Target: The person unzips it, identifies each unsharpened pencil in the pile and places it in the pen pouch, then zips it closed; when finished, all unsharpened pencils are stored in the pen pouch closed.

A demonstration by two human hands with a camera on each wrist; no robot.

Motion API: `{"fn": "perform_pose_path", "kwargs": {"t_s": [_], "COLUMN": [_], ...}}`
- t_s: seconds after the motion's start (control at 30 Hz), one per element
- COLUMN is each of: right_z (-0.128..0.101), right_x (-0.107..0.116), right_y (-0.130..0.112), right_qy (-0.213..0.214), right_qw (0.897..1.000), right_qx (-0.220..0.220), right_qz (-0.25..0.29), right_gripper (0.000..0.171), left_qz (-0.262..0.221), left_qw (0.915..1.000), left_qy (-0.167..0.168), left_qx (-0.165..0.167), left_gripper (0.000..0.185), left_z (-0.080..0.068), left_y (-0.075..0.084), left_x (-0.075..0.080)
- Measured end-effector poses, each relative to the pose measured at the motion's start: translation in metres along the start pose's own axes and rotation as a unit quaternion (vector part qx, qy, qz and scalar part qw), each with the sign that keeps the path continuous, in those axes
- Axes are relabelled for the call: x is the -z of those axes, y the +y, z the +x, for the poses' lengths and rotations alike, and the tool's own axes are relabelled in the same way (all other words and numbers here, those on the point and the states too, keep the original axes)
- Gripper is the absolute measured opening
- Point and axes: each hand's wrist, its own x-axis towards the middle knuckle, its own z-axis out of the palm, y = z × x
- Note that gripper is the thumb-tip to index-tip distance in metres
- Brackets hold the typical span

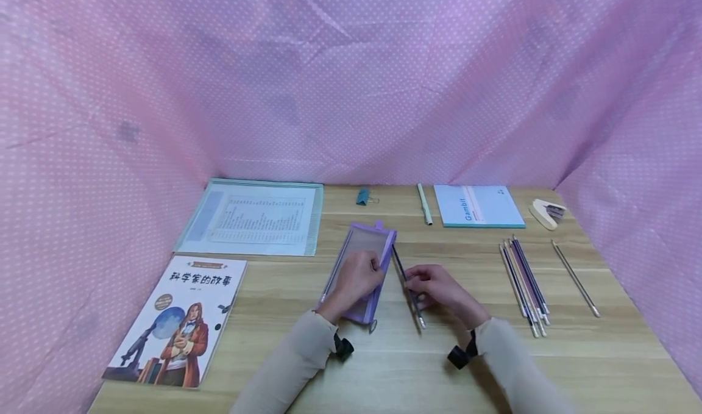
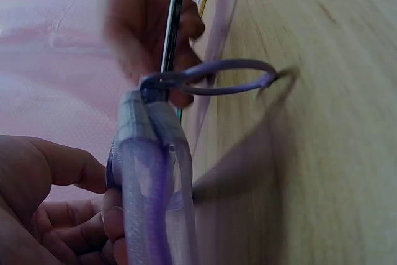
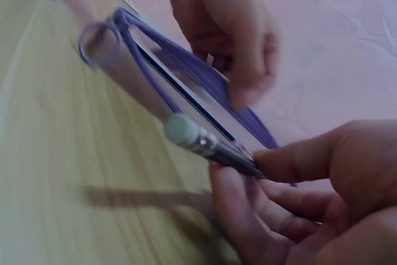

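A purple mesh pencil pouch (image 1: 362,267) lies at the middle of the wooden desk (image 1: 384,365). My left hand (image 1: 356,278) grips it, fingers curled round its edge (image 2: 149,203). The pouch's ring pull (image 2: 211,77) sticks out at the near end. My right hand (image 1: 436,287) pinches a dark pencil (image 1: 408,286) just right of the pouch. The pencil's white eraser end (image 3: 182,131) points toward me, and its shaft (image 2: 172,23) runs along the pouch's open side.
Several pencils (image 1: 523,283) lie to the right, with one single pencil (image 1: 574,278) further out. A picture book (image 1: 175,319), a clear document folder (image 1: 252,217), a binder clip (image 1: 365,196), a pale pen (image 1: 424,203), a blue notebook (image 1: 476,206) and a stapler (image 1: 547,212) ring the desk. Pink cloth walls surround it.
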Motion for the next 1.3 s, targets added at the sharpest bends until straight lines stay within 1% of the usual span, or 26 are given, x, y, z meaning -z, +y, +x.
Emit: {"fn": "perform_pose_path", "kwargs": {"t_s": [0.1, 0.17, 0.27, 0.37, 0.53, 0.6, 0.7, 0.9, 1.0, 1.1, 1.2, 1.3], "right_z": [0.010, 0.015, 0.020, 0.025, 0.028, 0.029, 0.029, 0.027, 0.026, 0.019, 0.006, -0.012], "right_x": [-0.015, -0.023, -0.035, -0.045, -0.056, -0.058, -0.059, -0.057, -0.056, -0.050, -0.033, -0.003], "right_y": [-0.003, -0.007, -0.012, -0.016, -0.019, -0.020, -0.020, -0.020, -0.021, -0.021, -0.023, -0.025], "right_qy": [0.022, 0.043, 0.073, 0.093, 0.125, 0.129, 0.125, 0.107, 0.100, 0.091, 0.100, 0.130], "right_qw": [0.998, 0.995, 0.989, 0.986, 0.983, 0.984, 0.984, 0.984, 0.985, 0.986, 0.989, 0.989], "right_qx": [-0.007, -0.015, -0.019, -0.014, -0.006, -0.005, -0.009, -0.012, -0.021, -0.024, -0.013, 0.019], "right_qz": [0.052, 0.089, 0.125, 0.140, 0.131, 0.125, 0.130, 0.139, 0.140, 0.135, 0.111, 0.071], "right_gripper": [0.041, 0.041, 0.040, 0.038, 0.036, 0.037, 0.035, 0.035, 0.036, 0.037, 0.040, 0.043], "left_qz": [0.001, 0.003, 0.002, 0.004, 0.019, 0.020, 0.016, 0.008, 0.000, -0.011, -0.017, -0.014], "left_qw": [1.0000, 1.0000, 1.0000, 0.9997, 0.9981, 0.9980, 0.9981, 0.9987, 0.9991, 0.9993, 0.9993, 0.9993], "left_qy": [-0.001, 0.000, 0.002, 0.013, 0.038, 0.040, 0.040, 0.032, 0.024, 0.019, 0.013, 0.017], "left_qx": [-0.001, -0.002, -0.006, -0.018, -0.044, -0.044, -0.044, -0.039, -0.034, -0.030, -0.029, -0.031], "left_gripper": [0.010, 0.010, 0.008, 0.008, 0.013, 0.013, 0.011, 0.013, 0.013, 0.013, 0.014, 0.015], "left_z": [0.000, 0.000, 0.000, 0.000, 0.000, 0.000, 0.000, 0.001, 0.001, 0.000, -0.001, -0.001], "left_y": [0.000, 0.000, 0.000, 0.000, -0.001, -0.001, -0.001, -0.001, -0.001, -0.001, -0.001, -0.002], "left_x": [0.000, -0.001, -0.001, -0.002, -0.002, -0.001, -0.001, 0.000, 0.000, 0.000, 0.000, -0.001]}}
